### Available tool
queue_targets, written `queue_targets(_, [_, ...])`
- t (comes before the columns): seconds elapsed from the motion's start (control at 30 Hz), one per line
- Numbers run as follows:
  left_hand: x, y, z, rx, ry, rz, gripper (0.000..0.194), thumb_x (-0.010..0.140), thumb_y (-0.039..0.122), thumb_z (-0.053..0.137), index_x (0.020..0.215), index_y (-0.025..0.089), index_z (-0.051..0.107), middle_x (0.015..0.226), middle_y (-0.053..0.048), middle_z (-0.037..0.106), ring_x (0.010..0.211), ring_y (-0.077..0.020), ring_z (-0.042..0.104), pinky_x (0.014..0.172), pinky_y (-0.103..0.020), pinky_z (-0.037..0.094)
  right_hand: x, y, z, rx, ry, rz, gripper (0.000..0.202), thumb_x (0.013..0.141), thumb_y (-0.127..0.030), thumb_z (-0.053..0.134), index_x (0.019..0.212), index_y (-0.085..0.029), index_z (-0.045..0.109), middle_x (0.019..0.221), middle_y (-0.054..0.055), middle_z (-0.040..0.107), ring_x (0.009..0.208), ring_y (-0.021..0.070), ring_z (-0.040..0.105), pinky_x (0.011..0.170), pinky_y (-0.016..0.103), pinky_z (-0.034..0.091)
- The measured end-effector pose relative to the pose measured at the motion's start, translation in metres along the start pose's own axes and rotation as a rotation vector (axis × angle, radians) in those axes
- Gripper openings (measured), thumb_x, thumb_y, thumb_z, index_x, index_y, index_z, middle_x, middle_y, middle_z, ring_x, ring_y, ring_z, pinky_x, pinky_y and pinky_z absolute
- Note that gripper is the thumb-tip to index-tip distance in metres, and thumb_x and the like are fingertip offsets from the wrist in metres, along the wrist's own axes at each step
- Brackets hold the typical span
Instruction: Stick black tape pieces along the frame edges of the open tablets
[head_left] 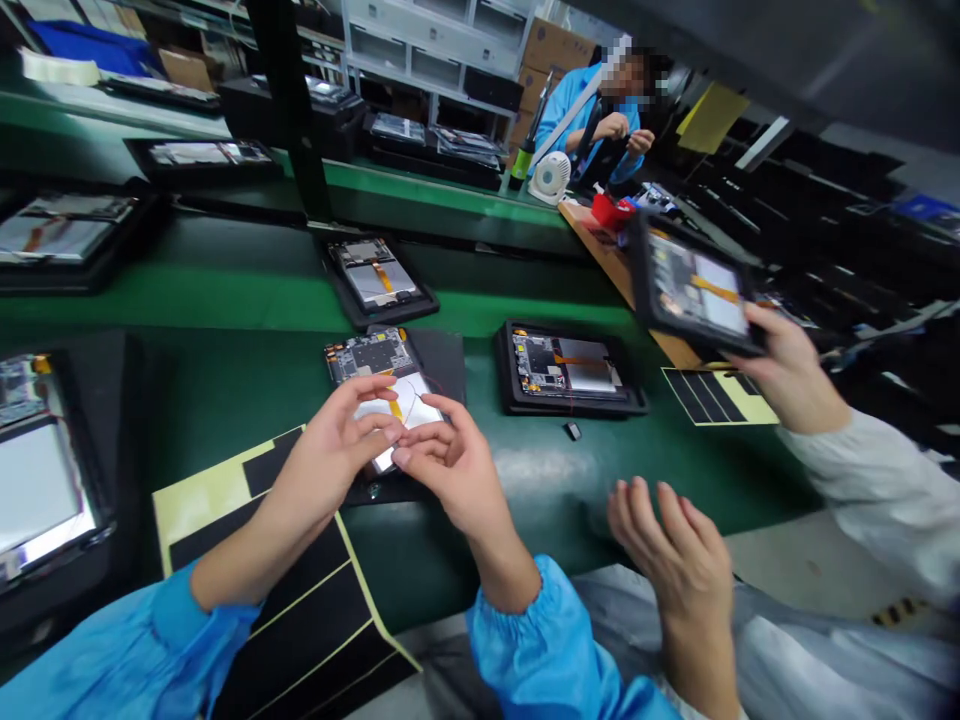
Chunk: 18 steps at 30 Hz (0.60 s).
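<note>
Over an opened tablet (375, 355) with a bare circuit board and a pale battery, both my hands meet. My left hand (341, 440) has thumb and fingers pinched together. My right hand (450, 465) is pinched close beside it, fingertips nearly touching the left ones. A thin wire (415, 395) shows near the fingertips; what the fingers hold is too small to name. The tablet lies on a dark pad (446, 365) on the green bench. Beneath my left forearm is a yellow sheet with black adhesive pieces (300, 580).
Right of my hands are a tablet in a black tray (592, 375) and a small black part (572, 430). A co-worker's hand (795, 365) holds another tablet (697, 285); their other hand (675, 550) is near the bench edge. More tablets (375, 275) stand behind and left.
</note>
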<state>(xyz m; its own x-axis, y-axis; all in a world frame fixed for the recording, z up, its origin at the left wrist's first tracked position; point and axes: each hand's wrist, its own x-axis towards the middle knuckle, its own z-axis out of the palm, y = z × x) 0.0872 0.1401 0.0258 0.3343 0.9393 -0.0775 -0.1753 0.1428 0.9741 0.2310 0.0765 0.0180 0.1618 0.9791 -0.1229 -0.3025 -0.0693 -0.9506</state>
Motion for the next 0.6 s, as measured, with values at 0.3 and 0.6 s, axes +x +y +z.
queue_targets(0.3, [0.012, -0.038, -0.013, 0.841, -0.107, 0.739, 0.035, 0.107, 0.029, 0.058, 0.141, 0.021, 0.059, 0.140, -0.014, 0.065, 0.136, -0.0300, 0.061, 0.118, -0.051, 0.051, 0.004, -0.006, -0.041, -0.089, 0.316, -0.120, 0.058, 0.071, -0.026, 0.085, 0.122, -0.025, 0.058, 0.078, -0.005, 0.075, 0.071, 0.0161, 0.071, 0.072, 0.030, 0.056])
queue_targets(0.6, [0.014, -0.054, -0.022, 1.160, -0.550, 1.093, 0.033, 0.105, 0.016, 0.054, 0.131, 0.021, 0.075, 0.145, -0.012, 0.070, 0.141, -0.0340, 0.060, 0.129, -0.064, 0.032, -0.010, 0.017, -0.047, -0.232, 0.532, -0.177, 0.051, 0.081, -0.035, 0.078, 0.124, -0.025, 0.053, 0.084, -0.003, 0.074, 0.079, 0.0179, 0.067, 0.078, 0.033, 0.052])
